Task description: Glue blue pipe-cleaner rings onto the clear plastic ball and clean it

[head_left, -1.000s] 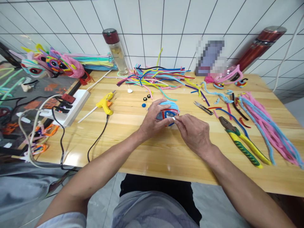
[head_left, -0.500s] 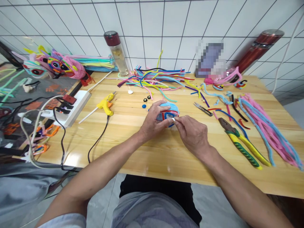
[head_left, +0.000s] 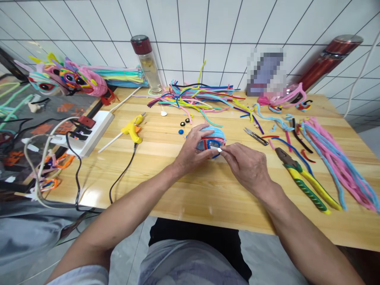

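My left hand is closed around a small rounded craft piece. Light-blue pipe cleaner covers its top, and red and dark-blue pipe cleaner outlines run over its clear-looking side. With thumb and forefinger, my right hand pinches at the edge of a small white pointed strip, which lies against the dark-blue outline. My left thumb is beside the strip. Fingers hide part of the craft piece's lower side. Behind the left hand lie a blue bead-like disc and two small black-and-white rounds.
A yellow glue gun with a cord lies left, near a white power strip. Pliers, small snips and pink-blue pipe cleaners lie right. Loose pipe cleaners and a glass bottle stand behind.
My right hand has drawn slightly to the right, and more of the white strip shows between the hands. My left hand keeps its hold on the craft piece. The view has shifted a little.
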{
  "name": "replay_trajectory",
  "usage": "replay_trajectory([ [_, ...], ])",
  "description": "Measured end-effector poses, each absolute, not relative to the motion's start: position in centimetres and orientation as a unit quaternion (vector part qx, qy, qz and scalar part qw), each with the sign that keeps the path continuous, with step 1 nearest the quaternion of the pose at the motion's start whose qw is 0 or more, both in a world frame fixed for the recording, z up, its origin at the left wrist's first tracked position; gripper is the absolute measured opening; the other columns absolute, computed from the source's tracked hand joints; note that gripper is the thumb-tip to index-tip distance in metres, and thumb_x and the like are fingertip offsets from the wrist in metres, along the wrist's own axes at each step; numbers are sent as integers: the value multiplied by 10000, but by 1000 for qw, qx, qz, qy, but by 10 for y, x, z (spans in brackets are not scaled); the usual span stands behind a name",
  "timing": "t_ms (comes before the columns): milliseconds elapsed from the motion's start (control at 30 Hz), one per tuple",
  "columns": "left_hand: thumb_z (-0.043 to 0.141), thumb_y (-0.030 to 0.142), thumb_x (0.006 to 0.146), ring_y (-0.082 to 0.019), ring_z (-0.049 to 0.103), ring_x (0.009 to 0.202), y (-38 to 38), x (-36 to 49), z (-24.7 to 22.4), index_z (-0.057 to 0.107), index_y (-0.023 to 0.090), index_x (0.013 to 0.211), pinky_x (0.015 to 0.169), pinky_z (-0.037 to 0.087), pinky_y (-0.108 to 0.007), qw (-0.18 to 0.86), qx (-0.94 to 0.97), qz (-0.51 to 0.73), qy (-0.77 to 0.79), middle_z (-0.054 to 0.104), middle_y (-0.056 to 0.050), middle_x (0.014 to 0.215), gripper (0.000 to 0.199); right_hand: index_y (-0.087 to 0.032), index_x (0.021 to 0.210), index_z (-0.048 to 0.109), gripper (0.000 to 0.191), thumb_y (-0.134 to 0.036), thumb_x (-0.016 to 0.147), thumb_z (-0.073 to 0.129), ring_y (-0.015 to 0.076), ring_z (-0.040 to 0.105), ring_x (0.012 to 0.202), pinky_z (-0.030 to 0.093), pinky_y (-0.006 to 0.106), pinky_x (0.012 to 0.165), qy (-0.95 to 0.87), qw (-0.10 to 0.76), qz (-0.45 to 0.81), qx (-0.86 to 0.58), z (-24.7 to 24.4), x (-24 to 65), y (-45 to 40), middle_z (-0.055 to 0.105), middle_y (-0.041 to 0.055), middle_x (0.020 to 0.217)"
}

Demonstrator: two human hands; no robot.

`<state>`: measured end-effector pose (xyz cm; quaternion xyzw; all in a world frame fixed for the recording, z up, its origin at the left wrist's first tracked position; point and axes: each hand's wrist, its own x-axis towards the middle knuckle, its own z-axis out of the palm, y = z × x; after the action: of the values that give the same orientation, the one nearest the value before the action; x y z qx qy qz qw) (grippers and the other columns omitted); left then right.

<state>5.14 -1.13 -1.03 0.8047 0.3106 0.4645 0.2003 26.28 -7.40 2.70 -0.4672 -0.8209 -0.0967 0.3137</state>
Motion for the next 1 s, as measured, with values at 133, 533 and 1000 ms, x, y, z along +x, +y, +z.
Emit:
replay_trajectory([
  [133, 703, 541, 917, -290, 533, 1416, -10, 52, -11, 567, 217, 1332, 1180, 435, -540, 193, 806, 472, 302, 571, -178, 1451, 544, -213, 1000, 704, 167, -285, 1048, 561, 139, 725, 797, 462, 250, 698, -811, 315, -100, -483, 26, 259, -74, 779, 28, 880],
  [533, 670, 513, 951, -264, 557, 1395, -15, 55, -8, 592, 214, 1286, 1149, 468, -503, 189, 801, 483, 299, 610, -165, 1403, 456, -199, 1022, 701, 200, -317, 1060, 544, 135, 716, 784, 428, 255, 660, -799, 310, -113, -502, 25, 255, -78, 784, 31, 885],
  [1000, 690, 571, 913, -285, 536, 1417, -9, 53, -14, 588, 222, 1334, 1182, 436, -525, 188, 804, 473, 307, 579, -176, 1459, 555, -216, 1003, 703, 209, -324, 1062, 534, 133, 718, 781, 434, 256, 669, -808, 309, -97, -493, 26, 258, -77, 783, 22, 892],
])
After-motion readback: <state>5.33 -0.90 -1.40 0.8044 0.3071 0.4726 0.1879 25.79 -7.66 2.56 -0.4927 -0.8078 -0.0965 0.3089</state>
